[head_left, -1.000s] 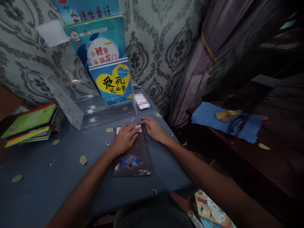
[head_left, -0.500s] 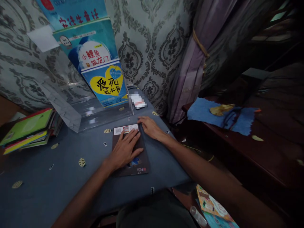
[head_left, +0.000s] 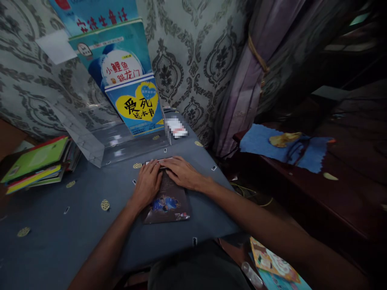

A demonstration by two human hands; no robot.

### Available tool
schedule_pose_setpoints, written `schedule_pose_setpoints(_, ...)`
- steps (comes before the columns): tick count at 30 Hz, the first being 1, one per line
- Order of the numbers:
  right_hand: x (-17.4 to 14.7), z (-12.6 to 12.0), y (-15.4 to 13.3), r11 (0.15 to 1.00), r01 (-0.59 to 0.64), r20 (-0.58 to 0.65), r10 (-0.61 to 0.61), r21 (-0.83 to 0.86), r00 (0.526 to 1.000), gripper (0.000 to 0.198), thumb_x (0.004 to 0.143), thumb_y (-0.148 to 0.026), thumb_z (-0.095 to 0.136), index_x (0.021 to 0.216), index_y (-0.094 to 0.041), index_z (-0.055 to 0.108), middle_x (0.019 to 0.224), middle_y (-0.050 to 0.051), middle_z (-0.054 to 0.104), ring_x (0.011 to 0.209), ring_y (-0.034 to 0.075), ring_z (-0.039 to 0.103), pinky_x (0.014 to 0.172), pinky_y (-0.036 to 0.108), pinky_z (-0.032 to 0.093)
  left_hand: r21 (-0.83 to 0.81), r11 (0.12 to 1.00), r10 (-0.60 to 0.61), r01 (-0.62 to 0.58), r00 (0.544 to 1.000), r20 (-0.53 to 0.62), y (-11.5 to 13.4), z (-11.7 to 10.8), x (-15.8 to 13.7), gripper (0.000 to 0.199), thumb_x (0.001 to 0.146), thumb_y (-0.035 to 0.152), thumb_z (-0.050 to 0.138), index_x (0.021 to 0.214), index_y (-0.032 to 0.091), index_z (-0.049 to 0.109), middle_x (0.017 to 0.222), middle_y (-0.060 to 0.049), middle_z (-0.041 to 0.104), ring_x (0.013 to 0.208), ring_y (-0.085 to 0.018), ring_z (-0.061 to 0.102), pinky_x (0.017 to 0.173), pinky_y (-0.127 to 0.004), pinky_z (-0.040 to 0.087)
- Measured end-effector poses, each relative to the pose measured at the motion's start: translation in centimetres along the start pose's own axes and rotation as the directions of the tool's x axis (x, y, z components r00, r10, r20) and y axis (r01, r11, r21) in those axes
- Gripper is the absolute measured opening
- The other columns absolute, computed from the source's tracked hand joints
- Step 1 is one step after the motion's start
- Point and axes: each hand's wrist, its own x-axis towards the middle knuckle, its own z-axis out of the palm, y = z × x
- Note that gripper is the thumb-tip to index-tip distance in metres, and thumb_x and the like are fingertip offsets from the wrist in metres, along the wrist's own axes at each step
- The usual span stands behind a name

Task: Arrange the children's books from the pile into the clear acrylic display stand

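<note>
A dark brown book [head_left: 173, 187] lies flat on the blue-grey table cover [head_left: 87, 237], with a blue picture near its lower edge. Over its upper left part rests my left hand [head_left: 148, 181], fingers stretched out and flat. My right hand [head_left: 179, 171] lies across the book's top right, its fingers extended to the left so that the fingertips meet those of my left hand. Both palms face down and neither hand grips anything. The white label at the book's top is mostly hidden under the fingers.
Behind the book stands a clear acrylic rack [head_left: 136, 149] holding several blue-covered books [head_left: 139, 106]. A stack of books [head_left: 36, 161] lies at left. To the right, a dark red bench [head_left: 302, 193] carries a blue cloth [head_left: 256, 143]. A purple curtain [head_left: 242, 92] hangs beyond the table corner.
My right hand has moved left from beside the book onto its top. My left hand has shifted left and up, uncovering the blue picture. The book stays in place.
</note>
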Motion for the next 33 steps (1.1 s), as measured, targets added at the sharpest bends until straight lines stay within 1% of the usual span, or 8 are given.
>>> schedule_pose_setpoints(3,-0.1,0.1,0.0,0.999,-0.037,0.021,0.037,-0.023,0.999,0.043,0.097,-0.013,0.049,0.137,-0.022,0.06,0.14,0.009,0.066,0.131,0.021,0.06,0.118,0.047,0.037,0.012,1.0,0.006,-0.006,1.0,0.007,-0.2,0.2,-0.1,0.037,0.103,0.025,0.041,0.137,0.02,0.054,0.144,-0.014,0.06,0.139,-0.027,0.052,0.118,-0.051,0.039)
schedule_pose_setpoints(7,-0.1,-0.4,0.4,0.985,-0.151,0.008,0.152,-0.084,0.988,0.04,0.097,-0.013,0.047,0.132,-0.022,0.065,0.132,0.01,0.07,0.128,0.022,0.062,0.118,0.049,0.036,0.017,1.0,0.0,0.0,1.0,0.001,0.1,0.1,-0.1,0.036,0.103,0.025,0.041,0.135,0.017,0.055,0.145,-0.014,0.06,0.139,-0.027,0.052,0.119,-0.051,0.038)
schedule_pose_setpoints(13,-0.9,-1.7,0.7,0.927,-0.347,-0.044,0.344,-0.14,0.938,0.035,0.099,-0.017,0.047,0.126,-0.021,0.07,0.118,0.01,0.077,0.11,0.025,0.071,0.109,0.044,0.045,0.007,1.0,-0.011,0.011,1.0,0.006,0.2,0.1,-0.2,0.036,0.103,0.024,0.042,0.136,0.018,0.055,0.146,-0.013,0.059,0.14,-0.026,0.051,0.119,-0.051,0.037)
schedule_pose_setpoints(16,-1.1,-1.9,1.0,0.913,-0.393,-0.052,0.39,-0.106,0.919,0.034,0.099,-0.019,0.049,0.125,-0.021,0.072,0.115,0.009,0.078,0.106,0.025,0.071,0.098,0.036,0.05,0.015,1.0,-0.022,0.022,1.0,0.011,0.2,0.1,-0.1,0.036,0.103,0.024,0.042,0.136,0.017,0.055,0.146,-0.013,0.059,0.14,-0.027,0.05,0.119,-0.05,0.037)
schedule_pose_setpoints(21,-1.0,-1.8,1.6,0.915,-0.399,-0.074,0.403,0.063,0.912,0.033,0.096,-0.015,0.051,0.12,-0.02,0.074,0.111,0.008,0.079,0.098,0.023,0.073,0.09,0.033,0.052,0.072,0.997,-0.032,0.028,0.998,0.051,0.7,-0.5,0.1,0.036,0.104,0.026,0.042,0.136,0.016,0.056,0.146,-0.013,0.059,0.14,-0.027,0.05,0.119,-0.048,0.037)
schedule_pose_setpoints(24,-1.0,-1.9,1.9,0.915,-0.383,-0.104,0.397,0.13,0.912,0.033,0.095,-0.014,0.052,0.116,-0.019,0.076,0.106,0.008,0.08,0.092,0.022,0.073,0.088,0.033,0.053,0.139,0.989,-0.061,0.048,0.994,0.089,2.1,-1.1,0.5,0.039,0.104,0.036,0.043,0.132,0.013,0.058,0.145,-0.016,0.059,0.137,-0.029,0.052,0.116,-0.048,0.039)
schedule_pose_setpoints(29,-1.1,-1.7,2.1,0.91,-0.366,-0.147,0.395,0.194,0.907,0.031,0.093,-0.014,0.052,0.112,-0.02,0.076,0.102,0.007,0.08,0.09,0.022,0.073,0.086,0.033,0.054,0.28,0.95,-0.192,0.137,0.965,0.181,6.0,-2.3,2.1,0.07,0.097,0.064,0.047,0.132,0.005,0.058,0.141,-0.026,0.058,0.134,-0.04,0.051,0.109,-0.055,0.044)
schedule_pose_setpoints(33,-1.1,-1.5,2.0,0.894,-0.378,-0.171,0.423,0.241,0.89,0.032,0.094,-0.014,0.05,0.113,-0.019,0.075,0.106,0.009,0.079,0.095,0.023,0.073,0.086,0.035,0.054,0.329,0.929,-0.274,0.172,0.915,0.296,8.3,-3.4,3.5,0.07,0.095,0.064,0.052,0.132,0.005,0.057,0.134,-0.027,0.06,0.129,-0.042,0.055,0.097,-0.054,0.052)
